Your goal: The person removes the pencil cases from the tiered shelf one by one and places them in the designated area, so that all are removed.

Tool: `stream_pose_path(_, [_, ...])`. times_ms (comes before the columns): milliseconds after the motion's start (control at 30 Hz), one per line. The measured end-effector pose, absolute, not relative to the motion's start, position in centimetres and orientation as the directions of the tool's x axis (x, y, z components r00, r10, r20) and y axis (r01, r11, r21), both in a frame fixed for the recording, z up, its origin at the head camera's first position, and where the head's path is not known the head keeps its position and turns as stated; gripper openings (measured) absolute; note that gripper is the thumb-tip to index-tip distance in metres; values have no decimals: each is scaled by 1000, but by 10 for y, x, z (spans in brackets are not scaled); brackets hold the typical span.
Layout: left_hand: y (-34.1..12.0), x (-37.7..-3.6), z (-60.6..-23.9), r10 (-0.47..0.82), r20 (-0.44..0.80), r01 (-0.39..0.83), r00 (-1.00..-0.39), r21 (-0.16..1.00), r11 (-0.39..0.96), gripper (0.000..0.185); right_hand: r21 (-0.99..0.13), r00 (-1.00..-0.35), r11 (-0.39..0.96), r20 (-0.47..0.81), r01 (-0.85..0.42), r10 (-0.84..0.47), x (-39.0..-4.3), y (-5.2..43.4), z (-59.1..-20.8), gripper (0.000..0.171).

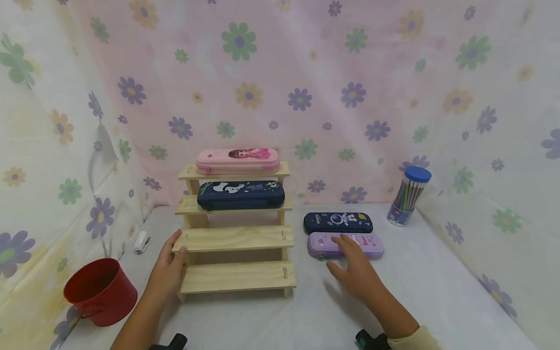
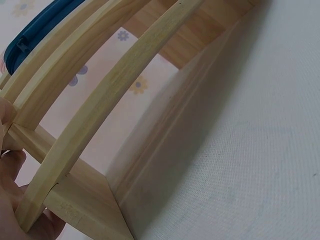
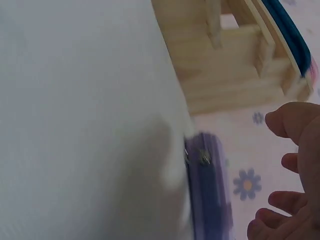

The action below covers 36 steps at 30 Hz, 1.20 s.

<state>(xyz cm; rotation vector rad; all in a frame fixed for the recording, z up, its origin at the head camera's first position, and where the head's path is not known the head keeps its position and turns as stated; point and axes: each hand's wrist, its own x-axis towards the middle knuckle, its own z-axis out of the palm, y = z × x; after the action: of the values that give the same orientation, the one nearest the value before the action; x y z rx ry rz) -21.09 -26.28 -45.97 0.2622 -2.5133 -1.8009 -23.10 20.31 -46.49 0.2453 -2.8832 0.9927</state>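
A four-step wooden shelf (image 1: 236,277) stands mid-table. A pink pencil case (image 1: 237,161) lies on its top step and a dark blue panda case (image 1: 240,195) on the second; the two lower steps are bare. My left hand (image 1: 175,248) grips the left end of the third step, its fingers (image 2: 10,165) wrapped at the plank (image 2: 100,100). Right of the shelf lie a dark blue space case (image 1: 338,222) and, nearer me, a purple case (image 1: 372,245). My right hand (image 1: 350,257) hovers over the purple case (image 3: 207,195) with fingers spread and holds nothing.
A red cup (image 1: 101,290) sits at the near left, with a small white clip (image 1: 142,241) behind it. A clear tube of coloured pencils (image 1: 409,196) with a blue lid stands at the back right. Flowered cloth walls close in on three sides.
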Motion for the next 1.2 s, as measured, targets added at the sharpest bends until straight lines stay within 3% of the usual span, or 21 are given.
stream_pose_path(333, [-263, -212, -460, -165, -52, -103, -985, 942, 321, 65, -587, -942, 740, 263, -328, -209, -224, 172, -464, 66])
stream_pose_path(633, [-263, -212, -461, -160, -53, -103, -986, 943, 318, 65, -579, -942, 749, 272, -323, -196, -228, 153, -445, 67])
stream_pose_path(1200, [-264, -213, -462, -174, -64, -121, -983, 932, 342, 64, -573, -897, 701, 373, -425, -238, -247, 101, -401, 68])
